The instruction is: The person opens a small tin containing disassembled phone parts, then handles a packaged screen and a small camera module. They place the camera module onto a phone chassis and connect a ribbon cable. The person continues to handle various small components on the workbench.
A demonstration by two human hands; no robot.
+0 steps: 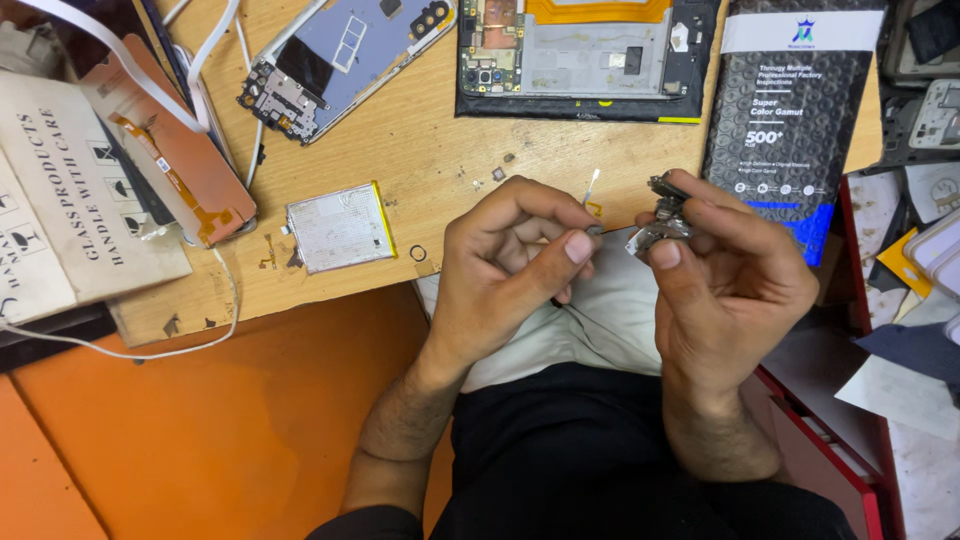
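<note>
My right hand [735,275] pinches a small metal phone part [662,222] between thumb and fingers, just off the front edge of the wooden table [440,160]. My left hand [515,265] sits close beside it, thumb and forefinger closed on a thin tool whose pale tip [592,184] sticks up toward the part. What kind of tool it is cannot be made out. Both hands hover over my lap.
On the table lie a flat phone battery [340,227], an opened phone back with circuit board [340,60], a dismantled phone frame [585,55], a dark bubble-wrap packet [790,110], a cardboard box [70,190] and white cables. Cluttered parts fill a red tray [900,260] at right.
</note>
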